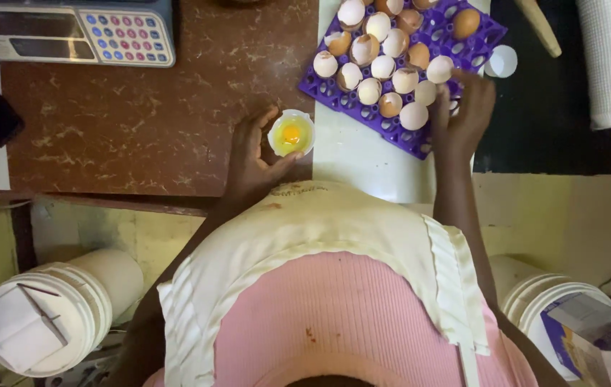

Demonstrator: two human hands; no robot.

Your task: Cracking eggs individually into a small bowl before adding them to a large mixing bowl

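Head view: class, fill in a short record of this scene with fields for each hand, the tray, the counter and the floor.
left hand: holds a small cup with a raw yolk in it
right hand: fingers on the eggshells at the tray's near edge
tray: purple, mostly empty eggshells, one whole brown egg
counter: brown, scale at far left
floor: white buckets either side

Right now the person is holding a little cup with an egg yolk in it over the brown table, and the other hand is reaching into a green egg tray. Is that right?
Almost. The egg tray is purple, not green, as the head view shows. The rest holds: the left hand holds the little cup with a yolk over the brown table, and the right hand reaches into the tray.
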